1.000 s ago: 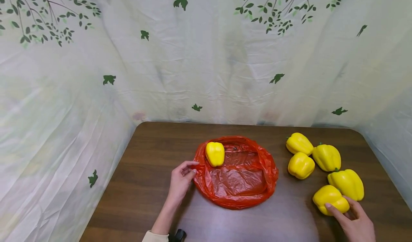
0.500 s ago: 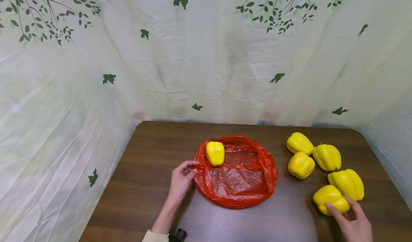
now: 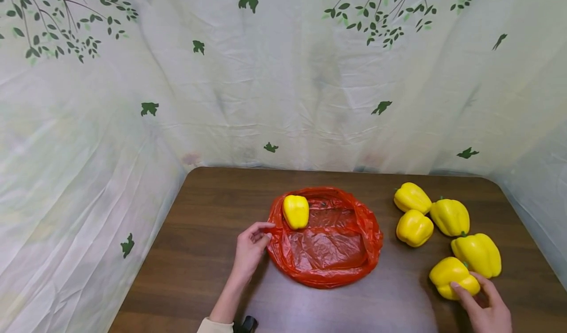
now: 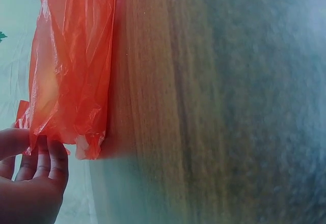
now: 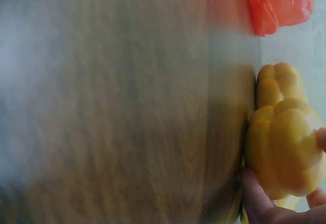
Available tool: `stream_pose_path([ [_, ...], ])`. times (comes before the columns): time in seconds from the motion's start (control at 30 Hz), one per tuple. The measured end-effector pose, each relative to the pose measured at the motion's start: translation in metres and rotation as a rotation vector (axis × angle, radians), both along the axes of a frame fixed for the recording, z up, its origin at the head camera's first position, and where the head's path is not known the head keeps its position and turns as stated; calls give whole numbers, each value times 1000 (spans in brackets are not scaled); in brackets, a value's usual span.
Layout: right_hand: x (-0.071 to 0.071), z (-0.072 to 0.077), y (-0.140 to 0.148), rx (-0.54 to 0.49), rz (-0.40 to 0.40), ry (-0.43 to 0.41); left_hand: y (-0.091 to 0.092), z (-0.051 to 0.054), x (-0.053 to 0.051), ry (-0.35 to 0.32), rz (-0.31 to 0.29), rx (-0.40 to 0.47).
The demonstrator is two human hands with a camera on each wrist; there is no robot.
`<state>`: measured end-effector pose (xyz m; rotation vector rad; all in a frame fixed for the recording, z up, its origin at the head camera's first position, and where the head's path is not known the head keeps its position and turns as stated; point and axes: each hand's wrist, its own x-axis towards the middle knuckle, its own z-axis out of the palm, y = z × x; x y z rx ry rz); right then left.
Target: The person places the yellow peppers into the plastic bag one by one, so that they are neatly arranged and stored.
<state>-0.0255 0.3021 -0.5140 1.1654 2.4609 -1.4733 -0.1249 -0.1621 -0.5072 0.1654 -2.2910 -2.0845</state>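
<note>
A red plastic bag [image 3: 328,249] lies spread open on the table, with one yellow pepper [image 3: 296,212] inside at its left. My left hand [image 3: 249,250] pinches the bag's left rim; in the left wrist view, the hand [image 4: 35,183] has thumb and fingers at the edge of the red plastic [image 4: 71,71]. At the right, my right hand [image 3: 487,306] grips a yellow pepper [image 3: 453,277] between thumb and fingers. The right wrist view shows this pepper [image 5: 285,147] close up, with the thumb of the hand [image 5: 270,208] below it.
Several more yellow peppers [image 3: 450,217] lie on the right of the brown wooden table [image 3: 212,274], beyond the right hand. A pale curtain [image 3: 283,77] with leaf prints stands behind the table and along both sides.
The right hand and the pepper it grips have shifted very slightly toward the table's front edge. The left hand and the bag look nearly still.
</note>
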Motion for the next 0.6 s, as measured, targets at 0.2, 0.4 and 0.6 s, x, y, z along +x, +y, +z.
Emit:
stream_pose_path([
  [0.2,3,-1,-7,57,-46,37,-1,0,-1,-20,5,9],
  [0.4,2,4,-10,49,-12,41,1,0,0,2,14,1],
  [0.6,2,12,-16,16,-7,48,1,0,1,10,23,5],
])
